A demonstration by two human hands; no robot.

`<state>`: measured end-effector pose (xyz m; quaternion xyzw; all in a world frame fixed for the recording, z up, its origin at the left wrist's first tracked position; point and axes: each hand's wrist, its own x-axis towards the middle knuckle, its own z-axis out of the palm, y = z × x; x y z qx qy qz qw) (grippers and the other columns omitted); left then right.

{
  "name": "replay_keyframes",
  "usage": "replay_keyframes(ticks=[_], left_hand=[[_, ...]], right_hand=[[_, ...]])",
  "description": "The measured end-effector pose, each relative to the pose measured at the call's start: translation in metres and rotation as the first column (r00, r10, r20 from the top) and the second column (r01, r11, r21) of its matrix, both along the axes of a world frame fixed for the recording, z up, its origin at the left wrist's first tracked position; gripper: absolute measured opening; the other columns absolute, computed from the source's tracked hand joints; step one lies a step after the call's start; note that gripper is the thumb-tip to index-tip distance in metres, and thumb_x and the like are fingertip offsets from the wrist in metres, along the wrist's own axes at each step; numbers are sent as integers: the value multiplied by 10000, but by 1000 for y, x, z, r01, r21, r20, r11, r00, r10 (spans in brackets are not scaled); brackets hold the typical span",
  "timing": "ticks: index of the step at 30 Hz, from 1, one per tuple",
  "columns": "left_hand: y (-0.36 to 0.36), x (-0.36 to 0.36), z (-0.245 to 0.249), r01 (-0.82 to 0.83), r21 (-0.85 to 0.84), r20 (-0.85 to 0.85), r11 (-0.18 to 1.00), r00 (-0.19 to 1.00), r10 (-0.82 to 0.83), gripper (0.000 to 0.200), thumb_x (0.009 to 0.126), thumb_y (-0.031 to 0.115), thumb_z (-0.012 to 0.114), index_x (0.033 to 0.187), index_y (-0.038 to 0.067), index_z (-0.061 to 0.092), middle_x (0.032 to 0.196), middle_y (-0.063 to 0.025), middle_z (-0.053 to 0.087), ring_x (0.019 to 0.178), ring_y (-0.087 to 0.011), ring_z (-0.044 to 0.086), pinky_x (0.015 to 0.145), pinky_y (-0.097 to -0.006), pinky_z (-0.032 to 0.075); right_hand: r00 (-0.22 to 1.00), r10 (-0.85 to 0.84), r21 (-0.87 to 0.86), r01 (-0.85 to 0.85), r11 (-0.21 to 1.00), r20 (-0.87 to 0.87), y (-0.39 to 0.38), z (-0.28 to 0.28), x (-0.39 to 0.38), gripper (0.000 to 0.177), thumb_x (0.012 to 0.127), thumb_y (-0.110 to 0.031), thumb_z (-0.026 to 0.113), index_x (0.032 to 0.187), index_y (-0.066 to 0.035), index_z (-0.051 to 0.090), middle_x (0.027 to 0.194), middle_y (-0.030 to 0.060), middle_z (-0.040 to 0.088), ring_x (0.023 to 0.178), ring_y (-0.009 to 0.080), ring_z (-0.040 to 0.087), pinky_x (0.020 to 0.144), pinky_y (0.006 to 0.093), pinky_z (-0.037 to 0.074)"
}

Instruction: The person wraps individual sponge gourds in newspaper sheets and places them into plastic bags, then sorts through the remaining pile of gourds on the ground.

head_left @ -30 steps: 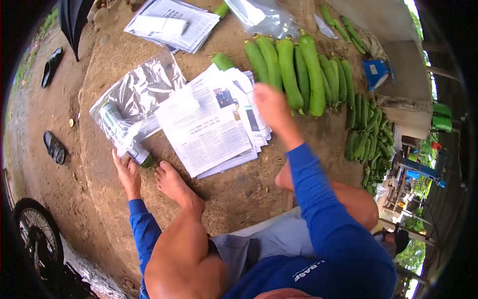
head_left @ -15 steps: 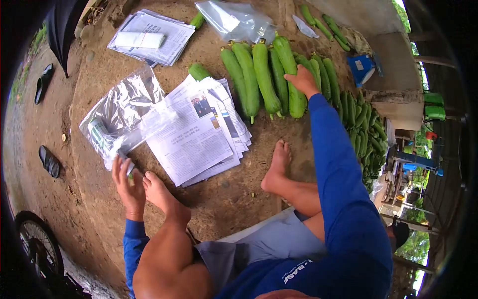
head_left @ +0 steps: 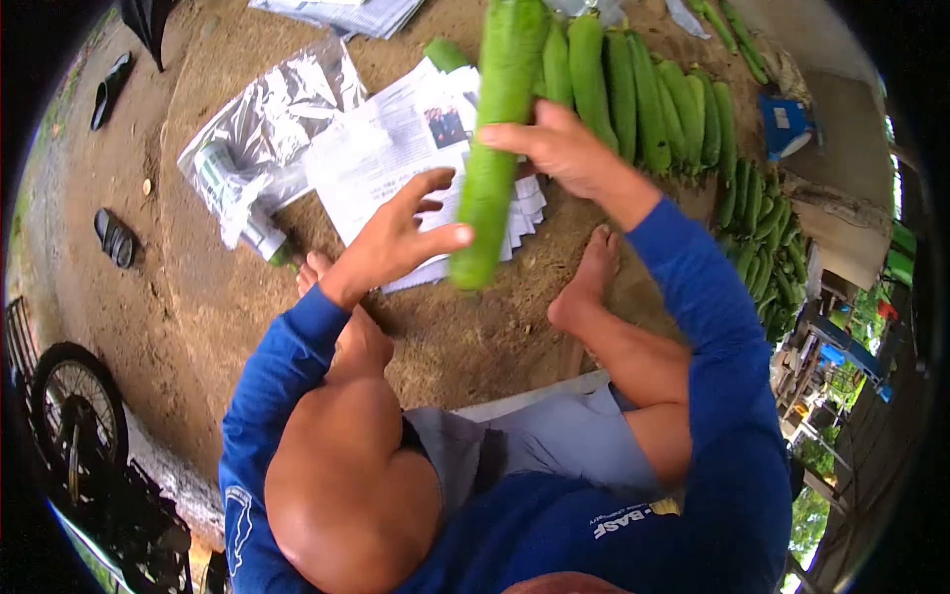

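Observation:
A long green gourd [head_left: 490, 168] is held up above the newspaper sheets [head_left: 381, 158], slightly tilted. My right hand [head_left: 559, 148] grips it, the thumb across its front and the fingers behind. Beside the gourd's lower end is my left hand [head_left: 401, 233], its fingers apart and nothing held in it. The stack of printed sheets lies on the ground under both hands. Left of the sheets, a clear plastic bag [head_left: 282, 119] lies flat, with a white and green bottle-like roll [head_left: 218, 173] on it.
More gourds [head_left: 648, 99] lie in a row at the upper right, with a pile of smaller ones [head_left: 767, 238] beyond. A blue packet [head_left: 789, 127] is beside them. My bare feet [head_left: 594, 272] rest on the ground. Sandals [head_left: 116, 238] and a wheel [head_left: 79, 406] are at the left.
My right hand has lifted a gourd from the row and brought it over the papers. My left hand has left the roll by the plastic bag and moved toward the gourd. The view has shifted.

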<state>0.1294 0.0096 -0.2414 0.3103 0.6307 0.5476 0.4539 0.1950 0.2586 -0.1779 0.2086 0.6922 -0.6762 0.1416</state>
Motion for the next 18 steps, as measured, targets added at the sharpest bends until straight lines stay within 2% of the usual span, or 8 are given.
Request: replay_keyframes(ticks=[1, 4, 6, 7, 9, 12, 15, 18], left_hand=[[6, -2, 10, 9, -80, 3, 997, 1000, -9, 944, 787, 547, 821, 1420, -35, 432, 1225, -229, 631, 1127, -319, 631, 960, -411, 512], [-4, -6, -12, -129, -261, -133, 957, 986, 97, 732, 777, 383, 839, 1269, -40, 499, 999, -210, 671, 936, -294, 670, 823, -392, 534], [-19, -12, -40, -152, -338, -140, 929, 984, 110, 651, 768, 282, 803, 1259, -31, 512, 964, -189, 661, 905, -274, 657, 808, -382, 530], [-28, -13, -54, -156, -345, -131, 925, 984, 117, 651, 751, 267, 801, 1260, -32, 526, 984, -199, 655, 923, -286, 655, 821, -389, 529], [-40, -14, -73, -168, -369, -194, 914, 976, 101, 652, 724, 242, 794, 1261, -33, 547, 1028, -219, 641, 958, -314, 650, 847, -406, 525], [-44, -14, -93, -168, -401, -334, 900, 942, 27, 656, 696, 220, 780, 1264, -30, 566, 1090, -246, 614, 1001, -361, 637, 882, -434, 516], [-47, -15, -104, -127, -396, -356, 910, 934, -24, 660, 690, 225, 769, 1273, -12, 571, 1120, -258, 593, 1039, -412, 622, 915, -453, 505], [-46, -21, -107, -71, -492, -371, 868, 919, -136, 710, 683, 212, 762, 1316, -25, 546, 1163, -236, 589, 1073, -388, 609, 953, -427, 497]], right_hand=[[999, -26, -40, 25, 999, -40, -19, -19, -6, 465, 895, -307, 755, 1221, -9, 612, 1073, 76, 673, 937, 152, 655, 779, 315, 557], [994, -113, -146, 111, 983, -3, -57, -52, -12, 482, 883, -337, 779, 1195, -9, 612, 1014, 72, 678, 934, 158, 674, 720, 297, 570], [995, -89, 4, 88, 996, 39, -60, -89, -3, 504, 889, -346, 771, 1223, -15, 592, 1097, 105, 680, 962, 206, 689, 738, 355, 583], [988, 154, 436, -134, 890, -12, -63, -98, 10, 512, 846, -334, 796, 1204, -31, 589, 1163, 131, 653, 985, 292, 676, 769, 426, 574], [728, 671, 837, -273, 475, -143, -61, -149, 53, 371, 831, -253, 745, 1105, -45, 605, 1140, 126, 628, 991, 354, 644, 787, 465, 555], [614, 788, 947, -220, 234, -52, -79, -164, 81, 208, 820, -178, 662, 985, -67, 599, 1082, 106, 605, 984, 348, 624, 766, 436, 546], [635, 768, 944, -192, 269, -90, -80, -164, 86, 99, 827, -133, 606, 909, -78, 600, 1035, 102, 620, 971, 314, 636, 742, 420, 544], [572, 802, 897, -428, 113, 171, -75, -163, 93, 83, 810, -146, 612, 871, -89, 607, 949, 89, 645, 956, 295, 641, 731, 415, 543]])
